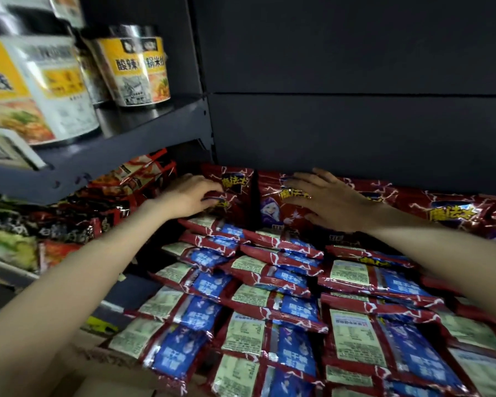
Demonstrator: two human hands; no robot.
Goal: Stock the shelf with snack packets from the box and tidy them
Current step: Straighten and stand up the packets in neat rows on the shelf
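At the shelf's back edge, both hands are tidying standing snack packets (269, 196): left hand (189, 196) pinching one, right hand (327, 199) pressing flat; many more are lying in front.

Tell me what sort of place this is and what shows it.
Most likely a shop aisle, perhaps a small grocery. Dark metal shelving carries instant noodle cups, many identical red snack packets lie in rows, and both hands, left hand and right hand, are on the upright packets at the back.

Red snack packets (272, 202) (blue-and-cream backs)
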